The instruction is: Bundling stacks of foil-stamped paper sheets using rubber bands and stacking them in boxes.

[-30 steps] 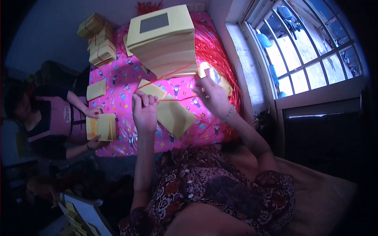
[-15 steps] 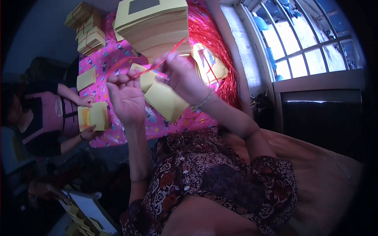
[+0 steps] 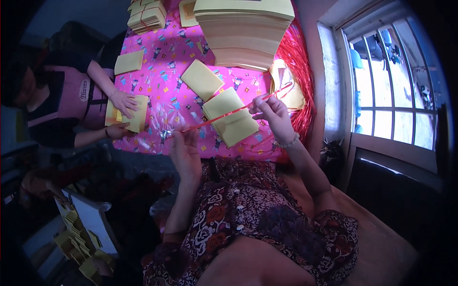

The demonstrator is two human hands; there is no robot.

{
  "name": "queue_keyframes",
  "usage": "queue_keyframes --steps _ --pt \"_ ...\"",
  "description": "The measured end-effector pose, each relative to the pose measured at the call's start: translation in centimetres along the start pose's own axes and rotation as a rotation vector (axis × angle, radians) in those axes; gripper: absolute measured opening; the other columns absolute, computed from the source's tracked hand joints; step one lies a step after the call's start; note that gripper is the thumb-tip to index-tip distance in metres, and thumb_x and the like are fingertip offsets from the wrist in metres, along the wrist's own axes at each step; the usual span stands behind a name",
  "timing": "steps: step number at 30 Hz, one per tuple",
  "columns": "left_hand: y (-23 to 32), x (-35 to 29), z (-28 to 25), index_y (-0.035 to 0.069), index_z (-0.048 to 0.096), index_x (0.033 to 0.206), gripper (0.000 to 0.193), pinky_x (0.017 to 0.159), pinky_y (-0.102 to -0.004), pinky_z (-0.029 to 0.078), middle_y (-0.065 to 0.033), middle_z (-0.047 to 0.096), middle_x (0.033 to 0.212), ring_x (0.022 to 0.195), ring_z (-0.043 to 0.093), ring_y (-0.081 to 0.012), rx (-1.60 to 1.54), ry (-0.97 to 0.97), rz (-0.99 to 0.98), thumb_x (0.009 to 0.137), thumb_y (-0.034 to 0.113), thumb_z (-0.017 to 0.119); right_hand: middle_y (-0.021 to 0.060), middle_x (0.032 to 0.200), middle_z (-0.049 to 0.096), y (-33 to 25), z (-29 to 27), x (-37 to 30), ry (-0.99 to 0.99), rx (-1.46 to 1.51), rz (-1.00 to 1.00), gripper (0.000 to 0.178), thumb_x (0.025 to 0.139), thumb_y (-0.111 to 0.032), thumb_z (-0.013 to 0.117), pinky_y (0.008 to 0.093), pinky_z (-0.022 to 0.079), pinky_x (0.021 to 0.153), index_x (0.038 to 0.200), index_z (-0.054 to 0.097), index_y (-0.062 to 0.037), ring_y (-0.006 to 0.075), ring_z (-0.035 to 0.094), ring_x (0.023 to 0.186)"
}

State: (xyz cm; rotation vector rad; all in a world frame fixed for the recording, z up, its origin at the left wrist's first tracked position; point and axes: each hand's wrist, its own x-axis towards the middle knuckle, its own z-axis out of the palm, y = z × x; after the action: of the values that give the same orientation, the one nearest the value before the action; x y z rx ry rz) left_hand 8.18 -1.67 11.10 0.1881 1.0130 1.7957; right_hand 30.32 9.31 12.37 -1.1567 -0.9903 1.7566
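A thin red plastic ribbon [image 3: 224, 115] is stretched between my two hands above the table. My left hand [image 3: 187, 151] pinches its left end near the table's front edge. Higher and to the right, my right hand [image 3: 274, 117] grips it between thumb and fingers, and a short tail sticks out past them. Under the ribbon lies a small stack of yellow paper [image 3: 231, 124], turned at an angle. A second yellow paper stack [image 3: 202, 79] lies just behind it, their corners close together.
A tall yellow paper pile [image 3: 245, 38] stands at the back. Right of it lie red ribbon strands [image 3: 305, 71] and a wrapped bundle [image 3: 287, 88]. Tied bundles [image 3: 147, 18] sit at the far left. On the left, a co-worker's hands rest on yellow paper [image 3: 138, 114]. A barred window [image 3: 393, 86] is at right.
My hands have moved apart and lower, drawing the ribbon out straight between them. The view has shifted, showing more of the paper stacks. The co-worker's upper hand now lies flat on the paper.
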Motion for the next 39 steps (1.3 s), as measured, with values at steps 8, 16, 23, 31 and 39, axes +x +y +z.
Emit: queue_keyframes --steps 8,16,23,31,39 --pt "-6.2 2.7 -8.7 0.009 0.057 0.112 0.027 0.089 -0.035 0.049 -0.0033 0.063 0.103 0.098 0.06 -0.0177 -0.264 0.306 -0.46 0.093 0.028 0.055 0.002 0.077 0.063 7.2 -1.4 2.0 0.162 -0.21 0.111 0.022 0.091 -0.027 0.057 0.0228 0.045 0.058 0.086 0.059 -0.0051 0.0076 0.056 0.064" --pt "-10.4 4.7 -11.8 0.013 0.054 0.115 0.031 0.084 -0.0378 0.049 -0.0027 0.061 0.104 0.096 0.059 -0.0192 -0.124 0.451 -0.706 0.092 0.034 0.054 0.0002 0.071 0.06 11.0 -3.0 5.9 0.231 -0.229 0.388 0.022 0.089 -0.027 0.059 0.0235 0.045 0.054 0.08 0.06 -0.0069 0.0077 0.053 0.058" --pt "-16.0 7.0 -14.2 0.015 0.055 0.101 0.027 0.072 -0.0331 0.047 -0.0008 0.059 0.089 0.081 0.058 -0.0182 -0.187 0.342 -0.823 0.096 0.038 0.043 0.0039 0.074 0.064 14.5 -3.1 8.5 0.11 -0.236 0.5 0.023 0.088 -0.027 0.06 0.0261 0.049 0.057 0.085 0.061 -0.0044 0.0121 0.061 0.063" --pt "-17.2 7.8 -15.5 0.016 0.055 0.1 0.027 0.054 -0.0307 0.042 0.0034 0.054 0.074 0.063 0.053 -0.0145 -0.275 0.257 -0.783 0.099 0.034 0.034 0.0006 0.069 0.061 17.9 -3.5 11.0 0.069 -0.257 0.436 0.016 0.088 -0.019 0.061 0.0228 0.046 0.051 0.082 0.062 -0.0048 0.0073 0.057 0.06" --pt "-17.7 7.2 -14.7 0.009 0.058 0.096 0.02 0.065 -0.034 0.049 -0.0033 0.063 0.083 0.072 0.06 -0.0157 0.039 0.461 -0.62 0.097 0.025 0.046 0.0013 0.066 0.061 22.4 -3.7 11.0 0.08 -0.412 0.148 0.016 0.088 -0.017 0.061 0.0236 0.041 0.052 0.082 0.061 -0.0023 0.0063 0.051 0.057"
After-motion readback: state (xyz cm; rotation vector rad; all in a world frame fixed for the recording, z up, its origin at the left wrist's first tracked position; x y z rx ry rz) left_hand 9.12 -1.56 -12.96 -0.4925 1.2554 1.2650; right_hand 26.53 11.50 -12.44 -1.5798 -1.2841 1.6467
